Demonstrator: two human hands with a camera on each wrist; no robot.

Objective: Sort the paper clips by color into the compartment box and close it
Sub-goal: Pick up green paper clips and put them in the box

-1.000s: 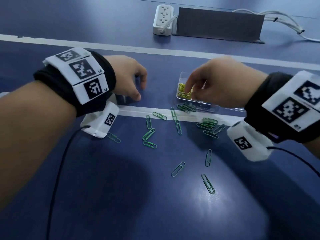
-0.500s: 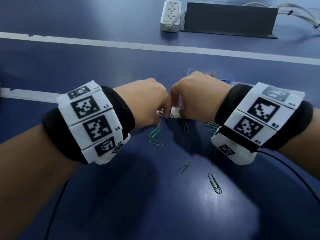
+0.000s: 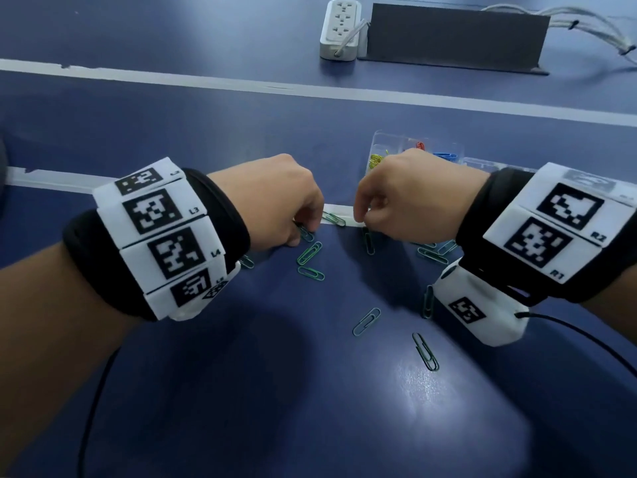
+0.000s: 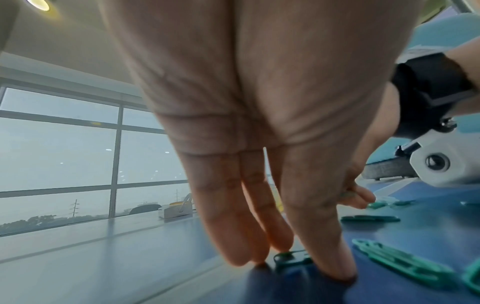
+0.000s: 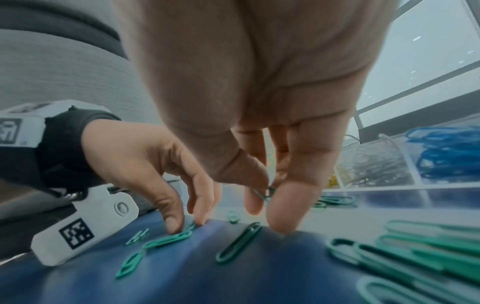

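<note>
left hand (image 3: 275,201): mid-left of the head view, fingertips down on the blue table (image 3: 241,408), pinching at a green clip (image 4: 291,260) between thumb and fingers. Looks like it's just getting hold of it, the clip isn't off the surface yet.

loose green clips (image 3: 310,253): scattered across the middle of the frame, a couple under the hands on the white tape line (image 3: 337,212), a few lower down, a small heap (image 5: 415,253) toward the right. I'd say a dozen-ish left to go.

right hand (image 3: 406,198): centre-right, thumb and forefinger nipped on one green clip (image 5: 266,193), lifted clear of the table.

compartment box (image 3: 389,139): upper right, partly behind the right hand, lid open. Yellow (image 3: 377,160), red (image 3: 420,145) and blue clips (image 3: 444,155) are already in their own sections.

progress: only green seems left, so well past halfway imo. Then shut the lid.
</note>
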